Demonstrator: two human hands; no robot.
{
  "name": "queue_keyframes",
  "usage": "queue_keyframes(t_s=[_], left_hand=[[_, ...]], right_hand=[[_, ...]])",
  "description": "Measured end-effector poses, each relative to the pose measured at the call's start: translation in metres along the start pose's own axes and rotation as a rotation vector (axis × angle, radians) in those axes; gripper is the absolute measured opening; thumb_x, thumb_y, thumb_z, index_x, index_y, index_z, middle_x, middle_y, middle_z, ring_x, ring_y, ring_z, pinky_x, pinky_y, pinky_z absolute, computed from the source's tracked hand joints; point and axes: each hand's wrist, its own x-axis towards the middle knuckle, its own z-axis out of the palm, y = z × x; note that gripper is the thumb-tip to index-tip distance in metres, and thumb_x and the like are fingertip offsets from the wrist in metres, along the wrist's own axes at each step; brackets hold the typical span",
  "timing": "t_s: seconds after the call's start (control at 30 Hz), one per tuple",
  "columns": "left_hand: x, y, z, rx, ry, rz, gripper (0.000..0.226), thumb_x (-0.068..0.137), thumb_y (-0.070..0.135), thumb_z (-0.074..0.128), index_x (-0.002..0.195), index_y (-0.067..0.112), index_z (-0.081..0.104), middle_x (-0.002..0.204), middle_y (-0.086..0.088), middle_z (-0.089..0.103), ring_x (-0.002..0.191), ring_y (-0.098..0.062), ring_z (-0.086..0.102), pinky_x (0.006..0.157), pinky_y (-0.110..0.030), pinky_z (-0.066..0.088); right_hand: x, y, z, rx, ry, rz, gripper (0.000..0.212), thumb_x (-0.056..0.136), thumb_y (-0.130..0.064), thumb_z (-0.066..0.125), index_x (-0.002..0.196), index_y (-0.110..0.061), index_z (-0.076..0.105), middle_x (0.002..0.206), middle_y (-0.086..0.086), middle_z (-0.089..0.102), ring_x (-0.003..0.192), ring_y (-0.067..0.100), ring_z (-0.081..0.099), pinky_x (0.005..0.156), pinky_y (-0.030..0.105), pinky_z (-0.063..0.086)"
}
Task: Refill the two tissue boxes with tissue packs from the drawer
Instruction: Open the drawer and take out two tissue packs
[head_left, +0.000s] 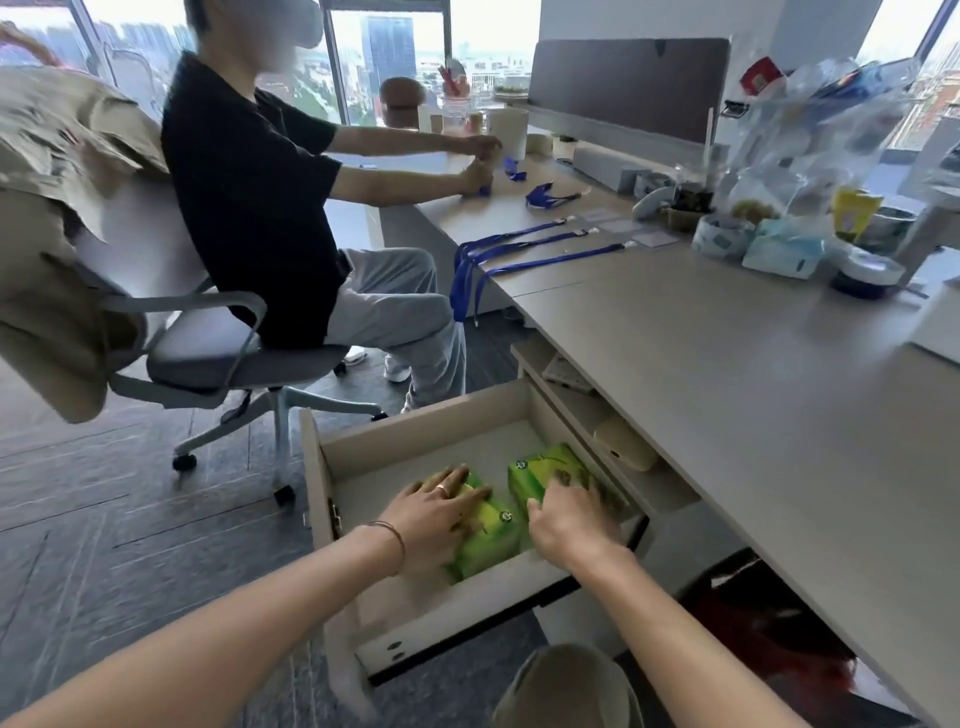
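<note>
Both hands are down in the open drawer (415, 447) under the bench (753, 364), and that drawer is our landmark. The left hand (441, 512) lies flat on the nearer green tissue pack (491, 535), fingers (457, 480) spread over its top, a ring on one and a thin bracelet at the wrist; they press on the pack, though whether they actually grip it I cannot tell. The right hand (569, 519) covers the near end of the second green tissue pack (540, 470), which sits deeper in the drawer, toward its right wall; those fingers curl over the pack's edge, touching it, but a firm clench cannot be made out. The two packs lie side by side on the drawer floor, just apart, both tilted the same way. Above the drawer, on the bench top, blue lanyards (519, 249) trail over the edge. Beyond the drawer, to its left, another person (270, 208) in a dark shirt sits on a grey office chair (208, 343), hands busy at the far bench.
</note>
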Motion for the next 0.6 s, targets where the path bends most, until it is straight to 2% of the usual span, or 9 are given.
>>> queue_keyframes(t_s=[0.07,0.13,0.23,0.3,0.37,0.4,0.43,0.5,0.6], left_hand=[[-0.010,-0.012,-0.003,-0.023,-0.022,-0.062,0.056,0.104,0.055,0.026,0.158,0.047,0.010,0.170,-0.001,-0.004,0.156,-0.019,0.001,0.123,-0.041,0.013],[-0.019,-0.021,-0.007,-0.013,-0.045,-0.105,0.058,0.103,0.059,0.024,0.158,0.047,0.008,0.170,-0.002,-0.002,0.156,-0.020,0.001,0.122,-0.043,0.015],[-0.028,-0.033,-0.014,0.024,-0.071,-0.159,0.062,0.101,0.064,0.021,0.158,0.045,0.006,0.170,-0.006,0.002,0.156,-0.024,0.004,0.120,-0.047,0.020],[-0.035,-0.040,-0.017,0.099,-0.096,-0.189,0.074,0.093,0.076,0.017,0.158,0.042,0.006,0.169,-0.011,0.006,0.154,-0.028,0.010,0.117,-0.049,0.024],[-0.040,-0.043,-0.020,0.169,-0.114,-0.203,0.096,0.077,0.091,0.010,0.159,0.040,0.006,0.167,-0.014,0.011,0.151,-0.031,0.017,0.114,-0.050,0.025],[-0.042,-0.044,-0.020,0.193,-0.118,-0.197,0.100,0.075,0.093,0.016,0.159,0.039,0.006,0.166,-0.015,0.012,0.150,-0.032,0.019,0.114,-0.050,0.025],[-0.042,-0.045,-0.021,0.208,-0.118,-0.179,0.101,0.077,0.091,0.031,0.159,0.038,0.005,0.165,-0.016,0.012,0.150,-0.032,0.019,0.115,-0.051,0.025],[-0.042,-0.047,-0.022,0.209,-0.131,-0.138,0.110,0.077,0.074,0.063,0.159,0.034,0.001,0.166,-0.016,0.008,0.152,-0.032,0.013,0.118,-0.053,0.022],[-0.035,-0.052,-0.025,0.238,-0.172,-0.080,0.123,0.074,0.047,0.080,0.160,0.030,-0.007,0.168,-0.013,-0.001,0.155,-0.029,0.001,0.121,-0.056,0.016]], right_hand=[[0.010,-0.003,0.009,-0.053,-0.036,0.065,0.057,0.102,-0.039,0.036,0.151,-0.010,0.037,0.164,0.018,0.023,0.151,0.039,0.016,0.117,0.057,0.027],[0.017,-0.010,0.020,-0.084,-0.031,0.057,0.058,0.101,-0.036,0.038,0.152,-0.008,0.034,0.165,0.018,0.018,0.152,0.040,0.011,0.117,0.058,0.026],[0.025,-0.023,0.026,-0.115,0.047,-0.036,0.060,0.096,-0.032,0.053,0.151,-0.015,0.035,0.163,0.015,0.021,0.148,0.039,0.022,0.115,0.055,0.029],[0.033,-0.029,0.026,-0.097,0.053,-0.059,0.075,0.088,-0.036,0.067,0.151,-0.023,0.029,0.162,0.016,0.018,0.144,0.040,0.028,0.111,0.055,0.034],[0.042,-0.030,0.027,-0.070,-0.002,-0.008,0.097,0.081,-0.036,0.074,0.155,-0.027,0.013,0.163,0.018,0.008,0.145,0.043,0.026,0.111,0.058,0.032],[0.045,-0.029,0.028,-0.071,-0.013,0.010,0.102,0.080,-0.035,0.075,0.156,-0.028,0.008,0.163,0.020,0.008,0.144,0.044,0.027,0.112,0.059,0.030],[0.048,-0.029,0.028,-0.087,-0.004,0.014,0.103,0.080,-0.035,0.075,0.156,-0.028,0.006,0.161,0.022,0.014,0.143,0.044,0.029,0.113,0.058,0.029],[0.048,-0.028,0.026,-0.111,0.030,-0.002,0.100,0.079,-0.037,0.074,0.155,-0.027,0.009,0.155,0.021,0.028,0.140,0.042,0.035,0.113,0.056,0.029],[0.040,-0.031,0.009,-0.030,0.068,-0.040,0.094,0.076,-0.039,0.071,0.152,-0.029,0.017,0.144,0.017,0.042,0.129,0.039,0.047,0.109,0.054,0.038]])
